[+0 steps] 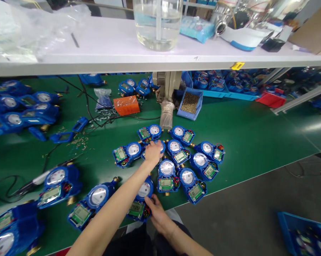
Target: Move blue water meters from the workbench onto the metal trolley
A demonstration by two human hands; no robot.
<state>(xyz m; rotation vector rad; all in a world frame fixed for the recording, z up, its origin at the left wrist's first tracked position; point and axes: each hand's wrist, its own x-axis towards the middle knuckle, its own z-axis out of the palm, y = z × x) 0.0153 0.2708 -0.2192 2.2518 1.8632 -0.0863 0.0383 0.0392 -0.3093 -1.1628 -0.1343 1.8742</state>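
Several blue water meters with white dials and small green displays lie clustered on the green table (245, 142). My left hand (153, 153) reaches forward into the cluster, its fingers curled over one meter (160, 145) in the middle. My right hand (156, 210) is close to my body at the table's front edge. Its fingers grip the side of another meter (139, 202) that lies flat there. A further meter (166, 176) sits just right of that one, between my two hands.
A white shelf (109, 53) spans the table and carries a clear jar (158, 23) of liquid. Under it stand a blue bin of brass parts (190, 103), an orange box (126, 105) and cables. More meters lie at the left (59, 185). A blue crate (304, 231) sits on the floor.
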